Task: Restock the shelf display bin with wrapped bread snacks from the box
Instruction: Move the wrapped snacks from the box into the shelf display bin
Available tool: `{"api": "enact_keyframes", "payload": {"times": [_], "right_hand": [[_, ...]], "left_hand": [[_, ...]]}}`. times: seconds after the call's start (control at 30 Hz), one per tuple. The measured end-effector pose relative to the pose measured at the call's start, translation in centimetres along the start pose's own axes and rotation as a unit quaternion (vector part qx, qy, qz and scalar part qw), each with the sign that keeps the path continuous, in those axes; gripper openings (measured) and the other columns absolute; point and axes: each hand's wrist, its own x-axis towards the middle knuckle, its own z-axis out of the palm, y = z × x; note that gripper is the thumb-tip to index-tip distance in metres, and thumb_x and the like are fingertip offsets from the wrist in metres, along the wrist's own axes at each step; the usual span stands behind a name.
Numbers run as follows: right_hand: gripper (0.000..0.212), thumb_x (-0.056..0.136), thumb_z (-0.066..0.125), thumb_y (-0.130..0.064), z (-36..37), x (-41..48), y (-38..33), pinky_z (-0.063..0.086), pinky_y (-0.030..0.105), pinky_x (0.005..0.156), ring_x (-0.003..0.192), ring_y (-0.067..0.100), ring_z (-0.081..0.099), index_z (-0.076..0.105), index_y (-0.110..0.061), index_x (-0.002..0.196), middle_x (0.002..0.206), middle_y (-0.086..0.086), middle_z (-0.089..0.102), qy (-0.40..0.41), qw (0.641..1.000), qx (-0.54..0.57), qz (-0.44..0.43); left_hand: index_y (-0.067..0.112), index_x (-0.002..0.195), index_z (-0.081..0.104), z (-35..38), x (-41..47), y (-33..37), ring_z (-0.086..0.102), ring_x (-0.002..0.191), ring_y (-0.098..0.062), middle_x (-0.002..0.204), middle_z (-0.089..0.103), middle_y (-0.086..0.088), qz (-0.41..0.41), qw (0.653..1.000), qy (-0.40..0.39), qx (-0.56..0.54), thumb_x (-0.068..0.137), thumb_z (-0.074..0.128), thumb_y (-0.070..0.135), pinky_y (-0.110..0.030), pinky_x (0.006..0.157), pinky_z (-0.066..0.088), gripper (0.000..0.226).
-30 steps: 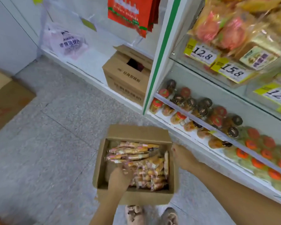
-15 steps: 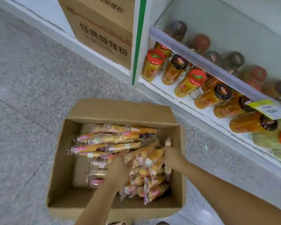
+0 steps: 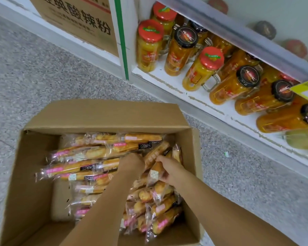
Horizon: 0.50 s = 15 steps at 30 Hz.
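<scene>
An open brown cardboard box (image 3: 32, 174) is seen standing on the speckled grey stone floor (image 3: 43, 77). A strip of bare floor is left between its right wall and the white bottom shelf (image 3: 199, 96) at 2 o'clock. Inside the box, bare cardboard is exposed along the left wall and toward 7 o'clock. The rest is crowded with long golden bread snacks in clear wrappers with pink and black labels (image 3: 89, 153), laid crosswise at 11 o'clock and heaped at angles toward 5 o'clock.

The left hand (image 3: 132, 162) is pushed down among the packets at the box's centre — its fingers are hidden, so its grip cannot be told. The right hand (image 3: 170, 170) is curled round the end of one tilted packet (image 3: 155, 173), close by the right wall.

Orange jars with red and black lids (image 3: 180, 50) are ranged on the shelf, and a printed brown carton (image 3: 75, 20) is seen at 11 o'clock.
</scene>
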Motion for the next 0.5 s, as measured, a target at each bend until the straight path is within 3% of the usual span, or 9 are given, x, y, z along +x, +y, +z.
{"api": "enact_keyframes", "payload": {"times": [0.03, 0.07, 0.17, 0.3, 0.4, 0.5], "right_hand": [[0.014, 0.084, 0.061, -0.014, -0.7, -0.4, -0.1, 0.057, 0.039, 0.078, 0.095, 0.027, 0.060, 0.056, -0.010, 0.096, 0.099, 0.012, 0.056, -0.006, 1.000, -0.005, 0.000], [0.011, 0.084, 0.058, -0.011, -1.4, -1.0, -0.1, 0.056, 0.040, 0.081, 0.091, 0.028, 0.061, 0.053, -0.009, 0.093, 0.093, 0.013, 0.054, -0.020, 1.000, -0.012, 0.001], [0.006, 0.081, 0.053, -0.002, -3.8, -3.9, 0.1, 0.052, 0.034, 0.063, 0.063, 0.023, 0.059, 0.053, -0.003, 0.087, 0.073, 0.012, 0.055, -0.080, 0.994, -0.071, -0.003], [0.007, 0.075, 0.054, 0.002, -6.6, -6.8, -0.2, 0.047, 0.029, 0.057, 0.055, 0.019, 0.056, 0.056, -0.002, 0.079, 0.063, 0.011, 0.058, -0.115, 0.978, -0.136, -0.104], [0.044, 0.052, 0.061, -0.006, -8.0, -8.7, -0.4, 0.046, 0.040, 0.068, 0.064, 0.022, 0.057, 0.058, -0.002, 0.096, 0.071, 0.011, 0.060, -0.124, 0.975, -0.113, -0.145], [0.062, 0.049, 0.056, -0.003, -8.8, -11.4, -0.7, 0.048, 0.042, 0.076, 0.069, 0.023, 0.059, 0.058, -0.004, 0.110, 0.077, 0.011, 0.063, -0.125, 0.976, -0.073, -0.165]], "left_hand": [[0.009, 0.089, 0.063, 0.2, 0.2, 0.1, 0.057, 0.075, -0.020, 0.079, 0.060, -0.004, -0.006, 1.000, -0.004, -0.013, 0.096, 0.038, 0.018, -0.027, 0.065, 0.047, 0.027], [0.009, 0.092, 0.063, 0.6, 0.3, 0.2, 0.058, 0.074, -0.019, 0.080, 0.060, -0.003, 0.000, 1.000, -0.004, -0.025, 0.096, 0.040, 0.021, -0.026, 0.062, 0.046, 0.026], [0.015, 0.101, 0.058, 1.6, 0.1, 0.2, 0.057, 0.076, -0.016, 0.086, 0.060, 0.000, 0.029, 0.999, -0.005, -0.025, 0.089, 0.059, 0.030, -0.024, 0.062, 0.044, 0.020], [0.014, 0.089, 0.058, 2.6, -1.3, 0.9, 0.054, 0.062, -0.011, 0.072, 0.056, 0.005, -0.004, 0.999, 0.040, -0.016, 0.088, 0.059, 0.023, -0.018, 0.044, 0.036, 0.009], [0.013, 0.082, 0.056, 1.8, -3.2, 1.2, 0.052, 0.059, -0.009, 0.067, 0.052, 0.003, -0.033, 0.994, 0.004, -0.107, 0.090, 0.055, 0.025, -0.019, 0.046, 0.038, 0.015], [0.004, 0.111, 0.055, -0.8, -5.7, 0.7, 0.054, 0.070, -0.014, 0.076, 0.051, -0.004, -0.085, 0.933, -0.098, -0.336, 0.096, 0.047, 0.022, -0.021, 0.059, 0.044, 0.025]]}}
